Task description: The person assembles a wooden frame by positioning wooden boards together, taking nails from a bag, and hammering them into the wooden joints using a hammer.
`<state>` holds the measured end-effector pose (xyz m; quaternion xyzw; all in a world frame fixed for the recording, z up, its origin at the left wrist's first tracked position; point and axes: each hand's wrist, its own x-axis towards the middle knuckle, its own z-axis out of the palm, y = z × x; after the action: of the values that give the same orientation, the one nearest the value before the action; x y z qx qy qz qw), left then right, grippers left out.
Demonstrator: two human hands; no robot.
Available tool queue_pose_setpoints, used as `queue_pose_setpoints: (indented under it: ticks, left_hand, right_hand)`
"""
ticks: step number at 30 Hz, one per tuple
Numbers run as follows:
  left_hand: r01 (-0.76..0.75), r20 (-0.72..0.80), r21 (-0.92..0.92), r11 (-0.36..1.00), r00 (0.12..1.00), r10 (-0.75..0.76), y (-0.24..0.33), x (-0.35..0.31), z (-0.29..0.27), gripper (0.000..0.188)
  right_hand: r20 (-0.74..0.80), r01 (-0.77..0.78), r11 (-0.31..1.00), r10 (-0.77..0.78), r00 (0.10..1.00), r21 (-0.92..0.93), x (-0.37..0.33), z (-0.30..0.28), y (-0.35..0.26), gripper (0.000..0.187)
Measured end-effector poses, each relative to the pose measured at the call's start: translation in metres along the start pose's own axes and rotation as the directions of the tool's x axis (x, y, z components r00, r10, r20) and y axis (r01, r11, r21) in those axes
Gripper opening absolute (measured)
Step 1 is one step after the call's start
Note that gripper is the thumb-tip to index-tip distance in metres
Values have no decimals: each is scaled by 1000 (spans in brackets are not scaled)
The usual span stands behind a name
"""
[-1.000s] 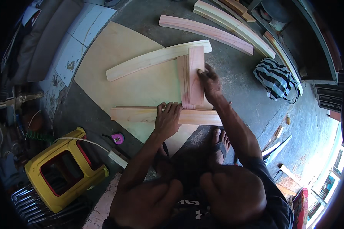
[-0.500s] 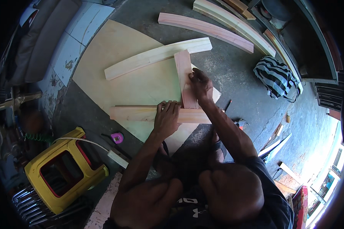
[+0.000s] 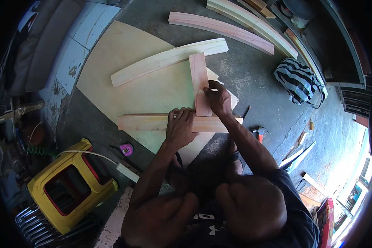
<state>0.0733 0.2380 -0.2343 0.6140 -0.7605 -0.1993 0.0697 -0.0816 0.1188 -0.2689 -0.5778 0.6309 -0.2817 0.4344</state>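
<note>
A reddish plank (image 3: 142, 123) lies crosswise in front of me, over the near part of a pale plywood sheet (image 3: 153, 99). My left hand (image 3: 181, 126) is closed over it, fingertips curled at its far edge. A shorter pinkish board (image 3: 200, 76) runs away from me, its near end meeting the plank just right of my left hand. At the short board's right edge, my right hand (image 3: 220, 99) is closed, with thumb and fingers bent against it. The far end of the short board meets a pale beam (image 3: 169, 61) that slants across the sheet.
A claw hammer (image 3: 259, 132) and a pencil (image 3: 247, 111) lie right of the sheet. Left of my legs are a purple tape measure (image 3: 127, 149) and a yellow stool-like frame (image 3: 66, 186). More beams (image 3: 221, 31) and a striped bag (image 3: 297, 81) lie at the far right.
The short board has turned slightly, its near end shifting left, so it stands squarer to the plank. My right hand has moved with it. My left hand keeps its place on the plank.
</note>
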Motion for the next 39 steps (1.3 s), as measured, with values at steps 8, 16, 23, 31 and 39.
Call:
queue_pose_setpoints:
  ticks: [8,16,23,31,39]
  left_hand:
    - [-34,17,48,998,999,33,1,2,0,71]
    - [-9,23,63,998,1000,7,6,4,3,75]
    - [-116,34,79,990,993,113,5,4,5,95]
    - [-184,-101,101,978,976,194,0,5,8,97]
    - [-229,8,36,973,974,228,-6,10,6,88]
  right_hand:
    - [120,-40,999,44,992,-29,-9,-20,-1,39]
    - [220,-105,994,95,971,37,-16,-40,6,41]
    - [129,-144,986,133,983,80,-31,-146,24,33]
    - [61,-220,975,218,974,20,-55,-208,48,29]
    - [409,596,729,-458,789,-336,-81,-125,37,54]
